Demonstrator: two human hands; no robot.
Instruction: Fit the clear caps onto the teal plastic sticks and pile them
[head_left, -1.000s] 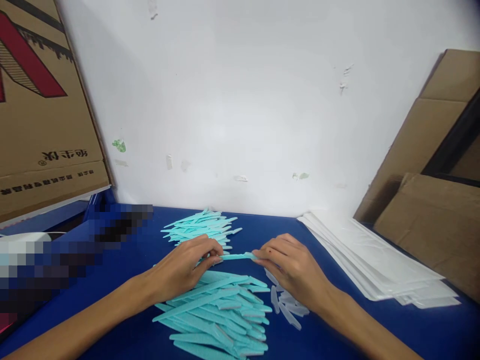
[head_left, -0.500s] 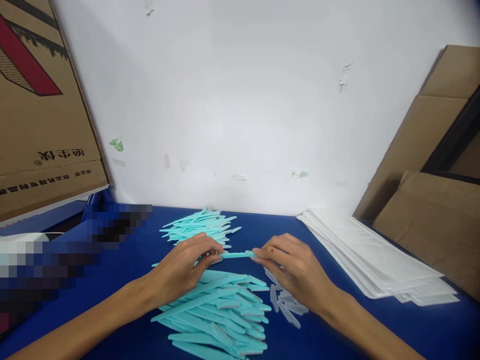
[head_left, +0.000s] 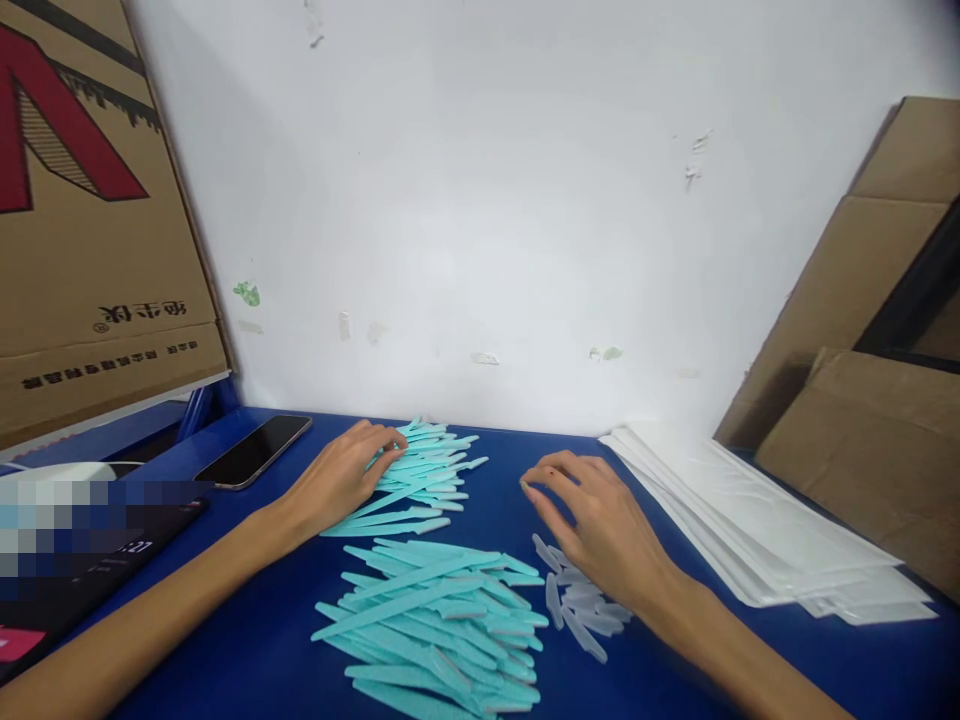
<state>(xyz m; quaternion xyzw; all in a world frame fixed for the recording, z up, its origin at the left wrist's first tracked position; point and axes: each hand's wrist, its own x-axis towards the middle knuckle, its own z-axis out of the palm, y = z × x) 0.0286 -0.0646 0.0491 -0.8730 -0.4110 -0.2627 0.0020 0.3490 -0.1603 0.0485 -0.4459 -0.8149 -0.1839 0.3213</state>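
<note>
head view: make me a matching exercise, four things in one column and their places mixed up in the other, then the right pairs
Column one
1. silver-edged phone
2. translucent pieces
3. white sheets
4. left hand

Column two
A. at the far turquoise pile
B. just right of the near turquoise pile
C. lying flat at the left, screen dark
D. stacked in front of the brown cardboard at the right

Right pairs: 1-C, 2-B, 3-D, 4-A
</note>
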